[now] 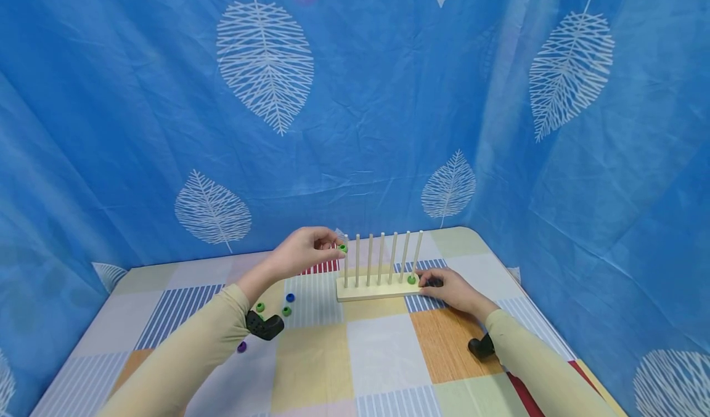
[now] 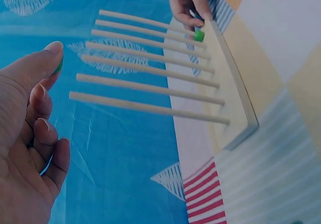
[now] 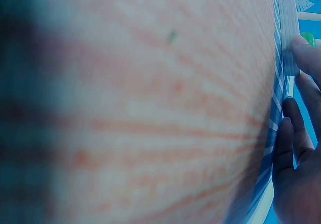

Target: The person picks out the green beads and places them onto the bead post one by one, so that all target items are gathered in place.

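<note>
My left hand (image 1: 304,252) pinches a green bead (image 1: 343,248) between thumb and forefinger, beside the top of the leftmost peg. In the left wrist view only a sliver of that bead (image 2: 59,67) shows behind the thumb; the other fingers are curled. The pale wooden peg rack (image 1: 377,291) stands upright with a row of several thin pegs. A second green bead (image 1: 411,279) sits low on the rightmost peg. My right hand (image 1: 452,291) grips the right end of the rack's base, thumb against it in the right wrist view.
Loose beads lie left of the rack: a blue one (image 1: 290,297), green ones (image 1: 286,311) and a purple one (image 1: 241,347) near the left forearm. A patchwork cloth (image 1: 383,349) covers the table. Blue leaf-print curtains (image 1: 355,97) hang behind and at both sides.
</note>
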A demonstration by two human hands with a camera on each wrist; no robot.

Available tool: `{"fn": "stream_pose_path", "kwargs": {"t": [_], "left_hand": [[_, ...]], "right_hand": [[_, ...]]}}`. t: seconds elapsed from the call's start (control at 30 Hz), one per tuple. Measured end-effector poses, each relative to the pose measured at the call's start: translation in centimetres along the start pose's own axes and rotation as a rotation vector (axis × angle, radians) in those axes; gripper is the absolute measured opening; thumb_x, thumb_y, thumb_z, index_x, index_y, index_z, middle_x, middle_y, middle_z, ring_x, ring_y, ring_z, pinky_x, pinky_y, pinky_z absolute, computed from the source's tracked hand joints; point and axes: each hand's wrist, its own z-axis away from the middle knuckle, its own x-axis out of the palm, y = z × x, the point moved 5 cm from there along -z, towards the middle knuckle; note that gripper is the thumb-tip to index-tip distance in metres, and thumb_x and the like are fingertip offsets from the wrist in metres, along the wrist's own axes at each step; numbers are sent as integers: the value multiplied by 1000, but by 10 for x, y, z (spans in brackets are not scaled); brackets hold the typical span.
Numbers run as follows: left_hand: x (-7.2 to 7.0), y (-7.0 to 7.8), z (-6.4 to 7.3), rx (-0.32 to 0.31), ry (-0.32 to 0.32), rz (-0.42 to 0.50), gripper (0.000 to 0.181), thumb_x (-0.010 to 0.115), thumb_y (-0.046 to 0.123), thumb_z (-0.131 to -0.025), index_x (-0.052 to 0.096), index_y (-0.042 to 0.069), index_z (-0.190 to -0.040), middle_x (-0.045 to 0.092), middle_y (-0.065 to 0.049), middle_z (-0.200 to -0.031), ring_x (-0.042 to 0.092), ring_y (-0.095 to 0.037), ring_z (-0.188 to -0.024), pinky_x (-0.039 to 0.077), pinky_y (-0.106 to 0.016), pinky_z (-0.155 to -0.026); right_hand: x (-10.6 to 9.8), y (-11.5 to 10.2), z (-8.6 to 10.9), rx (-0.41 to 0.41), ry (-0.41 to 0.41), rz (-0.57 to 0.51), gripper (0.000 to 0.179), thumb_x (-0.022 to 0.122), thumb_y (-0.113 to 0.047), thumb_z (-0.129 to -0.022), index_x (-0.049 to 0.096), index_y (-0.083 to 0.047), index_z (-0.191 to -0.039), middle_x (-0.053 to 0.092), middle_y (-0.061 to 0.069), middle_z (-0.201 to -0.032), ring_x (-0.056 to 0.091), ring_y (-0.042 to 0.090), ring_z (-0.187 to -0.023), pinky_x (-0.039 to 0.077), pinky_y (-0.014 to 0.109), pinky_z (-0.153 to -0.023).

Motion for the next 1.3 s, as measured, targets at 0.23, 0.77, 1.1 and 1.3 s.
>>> {"fn": "stream_pose_path", "kwargs": {"t": [0.23,0.77,1.1,1.3], "left_hand": [[7,21,-13,52,-30,6,20,74,37,-96,74,23,-110,45,2,-69,36,-14,-59,38,-34,-62],[19,48,-47,105,-82,-42,22,75,33,-96,75,20,-113,51,0,-71,38,-13,-61,37,-31,-62],[25,57,-70,126,-147,-25,22,74,34,-96,75,21,-114,47,1,-66,35,-14,-58,39,-31,-65],[31,60,-83,130,-183,-17,22,73,33,-98,74,22,-117,46,1,-67,37,-15,-59,40,-31,-66]], "right_hand": [[-2,0,0,-13,-3,5,7,75,-24,-96,69,-20,-96,56,6,-148,37,39,-145,22,61,-117],[-2,-2,2,-23,-9,8,6,74,-23,-96,69,-20,-96,56,7,-148,39,38,-144,24,60,-116],[-3,-3,1,-45,-16,8,6,74,-22,-97,70,-18,-96,57,9,-147,44,37,-141,30,57,-113],[-2,-5,0,-71,-24,18,5,74,-23,-97,70,-20,-96,57,8,-147,44,36,-140,31,58,-112]]}}
